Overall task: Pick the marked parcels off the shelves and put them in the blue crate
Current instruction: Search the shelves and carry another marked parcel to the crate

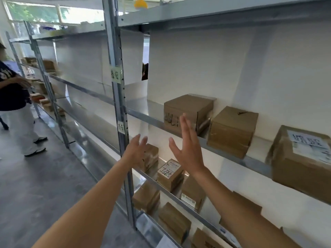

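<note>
- Both hands are raised in front of the metal shelving with nothing in them. The right hand (188, 149) is flat, fingers straight and close together, thumb spread. The left hand (135, 151) is also extended with fingers loosely straight.
- Judging by the pose, the hands are set either side of a gap, ready to bracket a box from both flanks; a two-handed take suits a carton too broad for one palm.
- Just beyond the right fingertips, on the middle shelf (145, 117), sits a brown carton with dark handwriting on its front (188, 110) (the writing is too blurred to read). This looks like the likely target, though I cannot tell for certain whether the fingers touch it.
- Right of those fingers on the same shelf: a plain taped carton (232, 129), then a larger carton with a white label (302, 158) overhanging the shelf edge.
- Below the fingers, the lower shelf holds a small parcel marked 7789 (169, 173) and another small box (149, 156) partly behind the left hand; further cartons sit on the shelves beneath.
- The blue crate is not in view, so nothing can be said of its contents.
- Far left of the left fingers, another person (16, 97) stands by the next bay.
</note>
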Tool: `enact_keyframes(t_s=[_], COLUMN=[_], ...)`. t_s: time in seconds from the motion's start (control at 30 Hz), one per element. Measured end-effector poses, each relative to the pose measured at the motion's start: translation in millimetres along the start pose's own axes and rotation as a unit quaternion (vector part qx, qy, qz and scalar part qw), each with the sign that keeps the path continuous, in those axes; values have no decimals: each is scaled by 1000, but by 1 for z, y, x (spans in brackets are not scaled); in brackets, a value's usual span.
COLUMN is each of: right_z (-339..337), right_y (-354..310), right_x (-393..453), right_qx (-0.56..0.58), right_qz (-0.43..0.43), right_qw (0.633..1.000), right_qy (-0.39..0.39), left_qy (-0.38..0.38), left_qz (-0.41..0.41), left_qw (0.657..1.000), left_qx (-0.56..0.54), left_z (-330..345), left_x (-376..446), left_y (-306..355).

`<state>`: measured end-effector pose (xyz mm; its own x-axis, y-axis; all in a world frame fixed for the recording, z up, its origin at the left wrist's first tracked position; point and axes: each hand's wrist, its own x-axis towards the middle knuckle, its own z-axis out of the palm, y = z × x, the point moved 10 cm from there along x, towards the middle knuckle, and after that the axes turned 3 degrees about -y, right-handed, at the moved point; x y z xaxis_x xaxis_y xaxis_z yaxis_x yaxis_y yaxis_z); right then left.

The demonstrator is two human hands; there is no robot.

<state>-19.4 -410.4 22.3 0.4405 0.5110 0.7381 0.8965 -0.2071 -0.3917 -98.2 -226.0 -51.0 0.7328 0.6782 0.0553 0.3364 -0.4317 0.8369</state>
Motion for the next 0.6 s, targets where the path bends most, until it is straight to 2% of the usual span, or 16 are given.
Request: enact_keyframes(t_s=[0.1, 0.2, 0.27, 0.37, 0.47, 0.6], right_z=[-15, -25, -30, -26, -15, -12], right_y=[-2, 18, 32, 54, 68, 85], right_x=[33, 48, 55, 56, 49, 47], right_qx=[18, 81, 102, 153, 242, 271], right_qz=[30, 114, 142, 223, 300, 402], right_qw=[995, 977, 965, 939, 891, 827], right_qy=[89, 161, 194, 213, 241, 283], left_qy=[21, -16, -43, -97, -185, -289], left_qz=[25, 40, 50, 61, 65, 63], left_qw=[992, 966, 952, 948, 934, 911], left_qx=[-122, -255, -300, -296, -299, -289], left_z=[-7, -4, -3, 6, 27, 45], left_x=[37, 63, 82, 106, 123, 134], left_y=[45, 77, 92, 103, 105, 110])
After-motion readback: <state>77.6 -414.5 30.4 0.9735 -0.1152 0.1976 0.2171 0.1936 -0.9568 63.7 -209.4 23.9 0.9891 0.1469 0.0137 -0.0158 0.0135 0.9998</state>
